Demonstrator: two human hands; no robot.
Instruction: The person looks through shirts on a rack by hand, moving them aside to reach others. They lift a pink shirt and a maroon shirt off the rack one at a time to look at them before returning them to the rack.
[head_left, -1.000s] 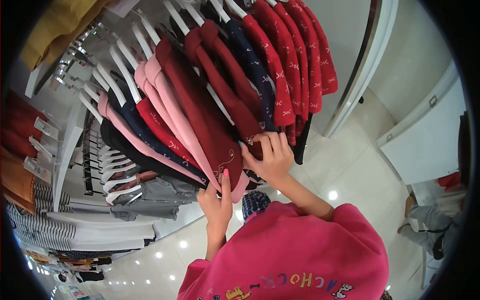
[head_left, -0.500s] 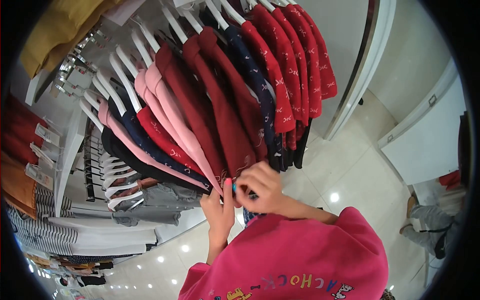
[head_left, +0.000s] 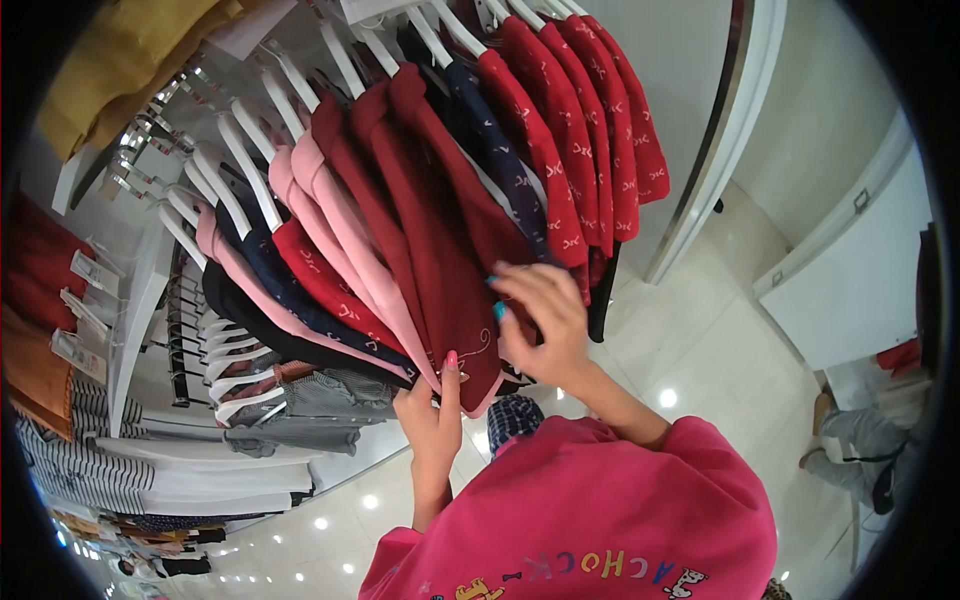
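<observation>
Several garments hang from white hangers on a rail before me. My left hand (head_left: 430, 408) pinches the lower edge of a dark red garment (head_left: 435, 245), thumb on top, right by the tip of a pink sleeve (head_left: 345, 245). A curly light-coloured embroidery shows on the dark red cloth just above that thumb. My right hand (head_left: 548, 322) has its fingers apart, the fingertips at the right side of the dark red cloth. Close beyond it hang a navy patterned garment (head_left: 500, 160) and red patterned ones (head_left: 530, 140).
Striped and white clothes (head_left: 85, 455) lie stacked on a lower shelf at left, with grey garments (head_left: 320, 405) hanging beside them. A wall edge (head_left: 715, 150) stands right of the rail. Another person's legs (head_left: 855, 450) show at far right on the tiled floor (head_left: 640, 480).
My right hand has moved up and away from my left hand, its fingers spreading. The dark red garment's lower part now lies fanned out, showing its embroidery. My left hand stays nearly in place.
</observation>
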